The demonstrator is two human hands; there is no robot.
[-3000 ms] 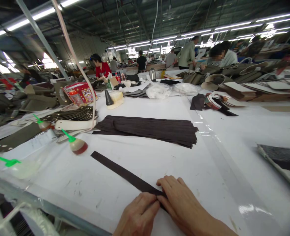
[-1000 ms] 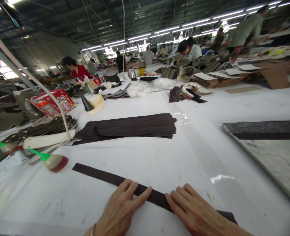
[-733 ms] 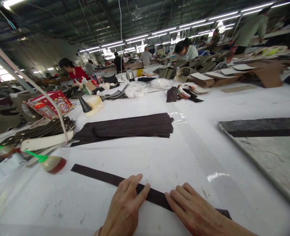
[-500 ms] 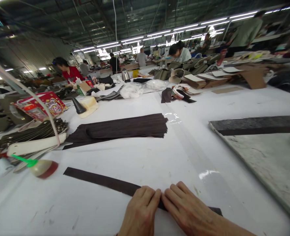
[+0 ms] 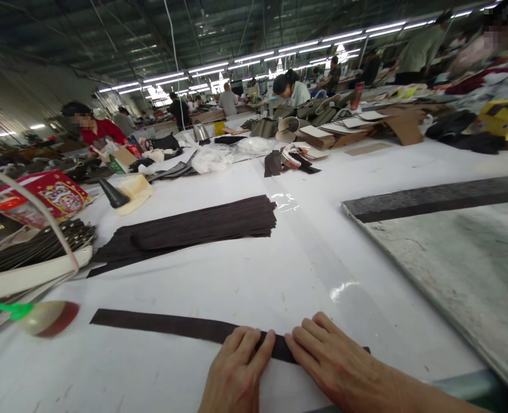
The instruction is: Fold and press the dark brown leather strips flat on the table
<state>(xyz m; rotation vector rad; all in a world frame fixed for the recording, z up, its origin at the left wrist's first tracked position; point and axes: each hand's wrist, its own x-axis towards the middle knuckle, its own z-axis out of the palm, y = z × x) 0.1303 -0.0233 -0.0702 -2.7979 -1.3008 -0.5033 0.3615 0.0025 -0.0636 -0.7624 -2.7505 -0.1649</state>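
Note:
A long dark brown strip (image 5: 163,322) lies slantwise on the white tabletop, its left end flat and free. Around its middle, my left hand (image 5: 239,364) has its fingers curled on the strip's edge, thumb pressed close. My right hand (image 5: 329,358) grips the same strip a short way to the right, fingertips bent down onto it. A bare stretch of strip shows between the two hands, and its right tip pokes out past my right knuckles. Beyond them rests a thick pile of similar dark strips (image 5: 202,225).
At left lie a squeeze bottle (image 5: 49,318) with a green nozzle and light straps (image 5: 34,272). On the right is a grey slab (image 5: 456,264) with a dark strip along its far edge. Farther back are a black cone (image 5: 113,193), plastic bags (image 5: 213,159) and stacked boards (image 5: 316,137). Several people work behind.
My hands have moved a little apart, baring more strip between them. The strip's left part has turned flatter across the table. The view has swung right, shifting the background left.

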